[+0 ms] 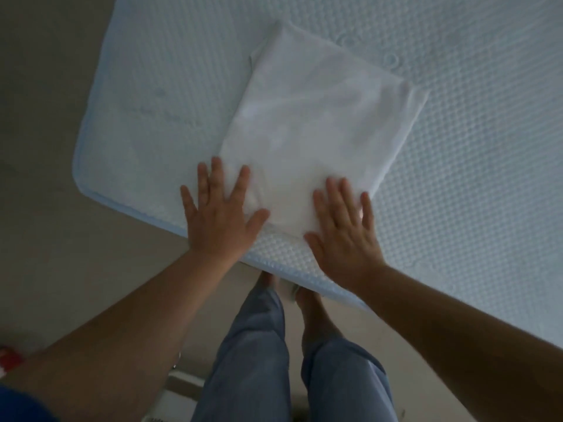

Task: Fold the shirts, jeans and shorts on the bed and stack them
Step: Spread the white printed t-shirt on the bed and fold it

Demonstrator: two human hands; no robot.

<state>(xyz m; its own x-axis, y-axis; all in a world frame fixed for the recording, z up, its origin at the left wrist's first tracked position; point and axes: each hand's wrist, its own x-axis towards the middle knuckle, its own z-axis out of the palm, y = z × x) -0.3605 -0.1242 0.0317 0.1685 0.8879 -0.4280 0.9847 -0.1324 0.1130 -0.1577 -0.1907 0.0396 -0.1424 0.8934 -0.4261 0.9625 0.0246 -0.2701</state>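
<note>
A white shirt (316, 123), folded into a flat rectangle, lies on the pale quilted bed (475, 153) near its front left corner. My left hand (217, 213) rests flat with fingers spread on the shirt's near left corner, partly on the mattress. At the near right corner my right hand (342, 226) lies flat too, palm down, fingers apart. Neither hand grips the cloth. No jeans or shorts lie on the bed in this view.
The bed's rounded corner and edge (91, 190) run diagonally just in front of my legs (253, 354), which are in blue trousers. Beige floor (45, 117) lies to the left. A small red thing (9, 356) sits at the far left lower edge.
</note>
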